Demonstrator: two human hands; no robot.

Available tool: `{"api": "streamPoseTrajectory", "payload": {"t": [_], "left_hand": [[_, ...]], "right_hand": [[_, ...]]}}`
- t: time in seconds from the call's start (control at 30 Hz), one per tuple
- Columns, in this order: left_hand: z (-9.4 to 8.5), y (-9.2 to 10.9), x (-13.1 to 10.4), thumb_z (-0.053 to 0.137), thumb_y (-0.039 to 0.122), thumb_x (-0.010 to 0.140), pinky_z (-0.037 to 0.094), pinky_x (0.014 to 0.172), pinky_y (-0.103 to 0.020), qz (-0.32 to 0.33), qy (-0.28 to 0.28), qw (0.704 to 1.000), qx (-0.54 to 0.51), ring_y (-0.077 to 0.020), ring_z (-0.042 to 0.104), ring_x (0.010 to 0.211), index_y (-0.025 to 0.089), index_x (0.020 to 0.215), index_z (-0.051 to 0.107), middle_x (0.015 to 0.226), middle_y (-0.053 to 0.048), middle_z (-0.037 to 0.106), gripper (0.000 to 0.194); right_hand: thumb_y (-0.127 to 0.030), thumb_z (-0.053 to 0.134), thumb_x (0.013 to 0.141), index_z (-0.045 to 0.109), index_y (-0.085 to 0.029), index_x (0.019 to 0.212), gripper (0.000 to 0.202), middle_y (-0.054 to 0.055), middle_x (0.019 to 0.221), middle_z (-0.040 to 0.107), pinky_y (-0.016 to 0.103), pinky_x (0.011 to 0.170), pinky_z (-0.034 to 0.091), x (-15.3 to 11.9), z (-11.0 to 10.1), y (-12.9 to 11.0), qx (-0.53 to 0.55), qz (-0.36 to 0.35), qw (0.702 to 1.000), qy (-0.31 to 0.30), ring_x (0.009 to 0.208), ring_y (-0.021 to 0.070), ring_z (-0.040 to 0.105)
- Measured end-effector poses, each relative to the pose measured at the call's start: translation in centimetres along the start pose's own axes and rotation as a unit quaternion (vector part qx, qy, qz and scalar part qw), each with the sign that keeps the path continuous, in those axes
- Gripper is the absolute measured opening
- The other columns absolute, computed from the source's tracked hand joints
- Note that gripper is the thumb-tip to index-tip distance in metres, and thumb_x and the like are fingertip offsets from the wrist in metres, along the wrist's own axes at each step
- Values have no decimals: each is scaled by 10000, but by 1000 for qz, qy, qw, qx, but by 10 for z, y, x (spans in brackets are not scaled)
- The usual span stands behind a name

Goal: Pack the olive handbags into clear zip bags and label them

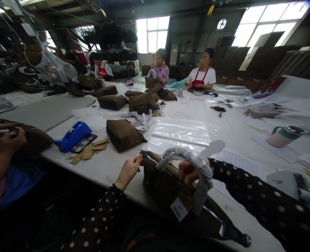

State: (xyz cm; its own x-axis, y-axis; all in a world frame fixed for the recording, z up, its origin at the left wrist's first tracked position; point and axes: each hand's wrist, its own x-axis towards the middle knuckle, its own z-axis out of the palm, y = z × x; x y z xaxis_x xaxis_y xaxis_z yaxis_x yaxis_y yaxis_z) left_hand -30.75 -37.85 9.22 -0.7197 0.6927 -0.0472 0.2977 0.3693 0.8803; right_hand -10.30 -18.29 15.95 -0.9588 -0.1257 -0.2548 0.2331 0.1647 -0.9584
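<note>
An olive-brown handbag (157,187) lies at the table's front edge, its long top zipper facing up. My left hand (129,170) pinches the tab at the zipper's far left end. Curled fingers of my right hand (188,172) are on the zipper line near the middle, under the wrapped handle; whatever they grip is hidden. White wrapping covers the looped handle (206,171). A white barcode tag (179,209) and a brown card hang on the bag's near side. Past my left hand sits another olive-brown bag (124,134).
Left of me are a blue tape dispenser (74,135), a dark flat case (84,143) and brown cards (89,152). Clear plastic bags (181,131) lie ahead. A mug (284,136) stands at right. A co-worker's hands (10,140) work at far left; other people are across the table.
</note>
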Motion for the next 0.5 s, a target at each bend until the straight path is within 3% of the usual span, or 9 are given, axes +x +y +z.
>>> {"api": "streamPoseTrajectory", "payload": {"t": [0.07,0.13,0.2,0.27,0.37,0.5], "left_hand": [[7,5,-26,432,538,810,457,673,-305,60,99,993,10,-167,568,655,178,779,574,710,-35,595,388],[18,14,-61,519,523,777,462,739,-330,217,159,963,28,-183,560,755,192,831,544,770,-49,584,337],[34,25,-95,618,579,670,479,733,-353,400,69,912,62,-212,557,810,183,907,539,856,-83,594,468],[48,35,-117,630,515,698,480,743,-384,469,-30,873,129,-230,558,844,160,1022,539,948,-105,609,490],[51,43,-119,535,247,810,474,734,-365,473,-71,857,192,-204,563,831,157,1052,560,943,-84,638,259],[36,47,-90,473,130,837,455,807,-356,543,5,816,200,-195,546,919,185,1119,553,1022,-60,652,299]], "right_hand": [[-455,764,473,663,-168,749,411,-28,611,589,213,463,453,17,4,-2,14,23,996,-87,516,99,535],[-424,778,462,653,-175,781,424,-34,635,586,193,474,440,27,11,-3,10,36,994,-107,521,83,527],[-399,762,515,638,-187,762,348,-44,615,563,176,455,408,33,18,-3,3,22,997,-76,502,69,490],[-428,721,579,619,-190,729,300,-42,600,541,180,442,386,35,25,-1,17,-3,1000,-9,499,72,461],[-503,687,598,596,-186,724,353,-39,586,501,186,436,368,31,32,7,54,-26,992,113,497,74,429],[-563,657,604,596,-181,860,464,-37,567,498,193,402,370,13,39,22,29,-2,967,254,461,87,450]]}}
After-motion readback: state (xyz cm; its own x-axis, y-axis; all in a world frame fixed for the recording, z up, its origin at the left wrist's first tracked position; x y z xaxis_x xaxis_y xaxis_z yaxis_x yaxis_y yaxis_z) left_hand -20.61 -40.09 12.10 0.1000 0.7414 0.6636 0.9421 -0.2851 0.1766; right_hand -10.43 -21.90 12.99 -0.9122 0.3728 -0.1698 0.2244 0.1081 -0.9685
